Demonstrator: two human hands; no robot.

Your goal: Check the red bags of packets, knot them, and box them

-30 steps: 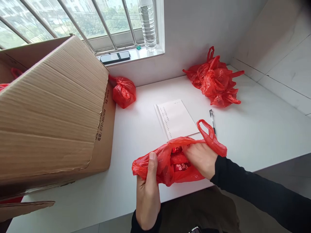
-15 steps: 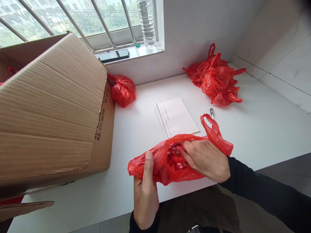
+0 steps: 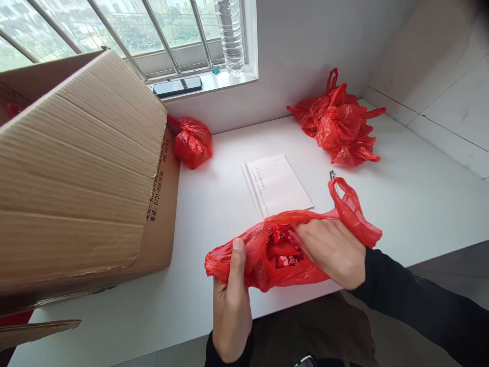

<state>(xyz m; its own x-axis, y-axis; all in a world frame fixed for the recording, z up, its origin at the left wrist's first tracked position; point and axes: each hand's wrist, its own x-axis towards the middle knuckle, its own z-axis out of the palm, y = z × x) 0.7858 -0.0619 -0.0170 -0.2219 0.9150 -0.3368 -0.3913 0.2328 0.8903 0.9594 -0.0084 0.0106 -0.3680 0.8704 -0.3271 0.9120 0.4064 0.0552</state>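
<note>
A red plastic bag (image 3: 267, 267) lies at the near edge of the white table (image 3: 401, 204), its mouth pulled open. Small red packets (image 3: 282, 247) show inside. My left hand (image 3: 231, 300) pinches the bag's left end, thumb on top. My right hand (image 3: 332, 250) grips the bag's right rim, fingers curled by the opening, with one handle loop (image 3: 351, 209) sticking up behind it.
A large cardboard box (image 3: 80, 173) stands open at the left. A sheet of paper (image 3: 278, 184) and a pen (image 3: 332, 176) lie beyond the bag. A tied red bag (image 3: 193, 142) sits by the box, a heap of red bags (image 3: 338, 125) at the back right. A phone (image 3: 178, 85) and a water bottle (image 3: 231, 35) rest on the windowsill.
My right hand has shifted from reaching into the bag's mouth to pulling its right rim outward. The opening is wider and the packets show more. My left hand keeps its hold.
</note>
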